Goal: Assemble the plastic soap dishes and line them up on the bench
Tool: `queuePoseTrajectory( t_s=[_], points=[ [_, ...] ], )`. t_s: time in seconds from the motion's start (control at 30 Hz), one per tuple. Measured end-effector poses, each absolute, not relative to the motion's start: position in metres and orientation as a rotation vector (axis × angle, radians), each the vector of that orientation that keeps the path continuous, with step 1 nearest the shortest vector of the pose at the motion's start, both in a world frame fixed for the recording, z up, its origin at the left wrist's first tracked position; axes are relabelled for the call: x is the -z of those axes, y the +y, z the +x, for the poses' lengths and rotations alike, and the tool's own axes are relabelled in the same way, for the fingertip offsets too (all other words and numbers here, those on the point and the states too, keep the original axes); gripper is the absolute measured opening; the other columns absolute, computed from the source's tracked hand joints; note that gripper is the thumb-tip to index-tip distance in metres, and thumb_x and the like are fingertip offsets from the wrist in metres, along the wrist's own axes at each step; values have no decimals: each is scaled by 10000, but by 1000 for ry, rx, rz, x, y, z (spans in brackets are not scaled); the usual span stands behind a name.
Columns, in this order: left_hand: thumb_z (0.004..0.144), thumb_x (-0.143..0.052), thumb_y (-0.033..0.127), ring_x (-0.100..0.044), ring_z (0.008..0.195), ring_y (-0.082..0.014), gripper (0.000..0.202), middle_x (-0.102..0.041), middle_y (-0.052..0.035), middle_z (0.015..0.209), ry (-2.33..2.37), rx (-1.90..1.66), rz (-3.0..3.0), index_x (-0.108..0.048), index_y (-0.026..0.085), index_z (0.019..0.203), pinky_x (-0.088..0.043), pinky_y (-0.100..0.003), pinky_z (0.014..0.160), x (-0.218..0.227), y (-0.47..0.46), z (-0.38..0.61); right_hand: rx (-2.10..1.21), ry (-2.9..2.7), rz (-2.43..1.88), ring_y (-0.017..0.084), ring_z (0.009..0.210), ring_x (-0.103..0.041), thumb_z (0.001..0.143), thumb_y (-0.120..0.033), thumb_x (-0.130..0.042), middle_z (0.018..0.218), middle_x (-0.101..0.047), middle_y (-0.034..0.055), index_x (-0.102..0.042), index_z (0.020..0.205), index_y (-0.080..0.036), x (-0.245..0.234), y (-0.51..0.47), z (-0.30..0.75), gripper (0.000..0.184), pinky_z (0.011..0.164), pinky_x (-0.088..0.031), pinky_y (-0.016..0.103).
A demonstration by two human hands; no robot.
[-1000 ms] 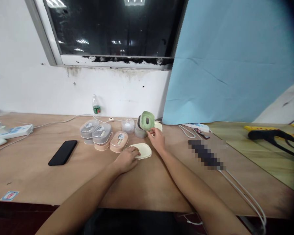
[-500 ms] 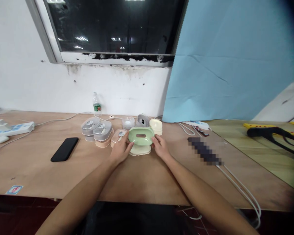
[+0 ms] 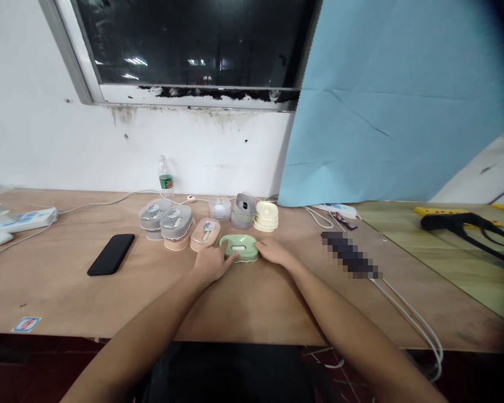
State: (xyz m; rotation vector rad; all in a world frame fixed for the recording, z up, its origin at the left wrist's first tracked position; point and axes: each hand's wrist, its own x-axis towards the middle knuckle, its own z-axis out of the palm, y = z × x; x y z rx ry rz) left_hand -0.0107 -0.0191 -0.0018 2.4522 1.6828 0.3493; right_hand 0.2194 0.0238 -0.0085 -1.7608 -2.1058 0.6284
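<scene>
A green oval soap dish [image 3: 238, 243] with a slot in its middle sits low on the table, on top of a pale base that barely shows beneath it. My left hand [image 3: 211, 263] grips its left end, thumb along the near rim. At the right end, my right hand [image 3: 274, 251] has its fingertips on the rim. Just left of the green dish stands a peach soap box [image 3: 205, 233] with a clear lid. Behind are a stack of cream trays [image 3: 266, 216], grey trays [image 3: 243, 211] and clear lids [image 3: 219, 209].
Lidded grey boxes [image 3: 176, 221] are stacked to the left, near a black phone [image 3: 111, 254]. A plastic bottle [image 3: 165, 176] stands by the wall. To the right lie a pixelated dark object [image 3: 350, 254] and white cables [image 3: 415, 322]. A power strip [image 3: 25, 221] is at far left.
Both hands have lowered the green soap dish from a tilted position above the pale base to lie flat on it. The view has shifted slightly.
</scene>
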Motion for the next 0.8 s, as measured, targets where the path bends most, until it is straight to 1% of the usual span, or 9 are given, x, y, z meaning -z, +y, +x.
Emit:
queuePoseTrajectory(
  t_s=[0.1,0.2,0.3,0.4,0.43,0.5,0.53,0.63,0.8],
  points=[
    [853,-310,705,-639,969,-324,743,-678,-167,1034,1652,-325,2466,-399,176,1366,-476,-384,765,2,-18,-12,-729,-2206,-1785,133,467,-478,871,-322,-369,467,-535,20,-475,436,-188,-4,20,223,467,500,-300,252],
    [844,-339,705,-645,962,-326,742,-687,-162,1010,1571,-334,2537,-418,173,1356,-478,-395,778,2,-17,-12,-443,-2213,-1775,134,493,-484,839,-377,-486,507,-563,13,-535,497,-183,-23,20,215,396,503,-286,247],
    [864,-310,687,-662,898,-321,689,-700,-145,958,1463,-347,2602,-473,188,1311,-488,-398,746,3,-19,-11,-154,-2137,-1557,160,633,-561,871,-424,-489,670,-653,26,-639,703,-192,-46,32,187,323,561,-336,245],
    [874,-302,673,-670,859,-306,650,-704,-121,916,1390,-356,2619,-500,210,1285,-494,-380,716,5,-21,-11,2,-2219,-1331,195,871,-611,911,-270,-432,974,-699,51,-663,981,-217,-62,57,148,248,701,-403,265],
    [878,-308,661,-672,855,-301,634,-705,-116,911,1372,-359,2623,-502,214,1284,-495,-376,715,5,-22,-11,59,-2245,-1296,204,962,-602,901,-195,-421,1095,-673,67,-641,1080,-215,-64,68,137,284,760,-411,277],
    [891,-318,630,-671,863,-295,600,-706,-110,913,1343,-368,2635,-504,221,1288,-494,-378,735,5,-23,-12,111,-2316,-1315,220,1055,-582,860,-92,-429,1228,-614,96,-585,1204,-202,-62,89,120,393,826,-413,299],
    [894,-323,620,-670,870,-293,589,-707,-108,913,1336,-370,2640,-503,224,1293,-492,-382,749,5,-24,-13,101,-2356,-1359,228,1058,-586,839,-66,-446,1237,-607,109,-572,1224,-197,-59,99,114,426,831,-417,306],
    [882,-341,636,-664,895,-294,615,-708,-105,908,1325,-363,2635,-493,225,1312,-485,-391,780,4,-23,-16,36,-2433,-1491,254,984,-624,795,-44,-507,1137,-653,127,-581,1206,-190,-46,119,105,443,790,-436,320],
    [876,-372,636,-663,835,-254,646,-698,-75,874,1291,-511,2526,-438,207,1355,-481,-339,729,0,-20,-18,71,-2236,-1444,224,1012,-590,833,-70,-466,1108,-638,108,-584,1177,-181,-42,120,106,380,848,-426,317]
  ],
)
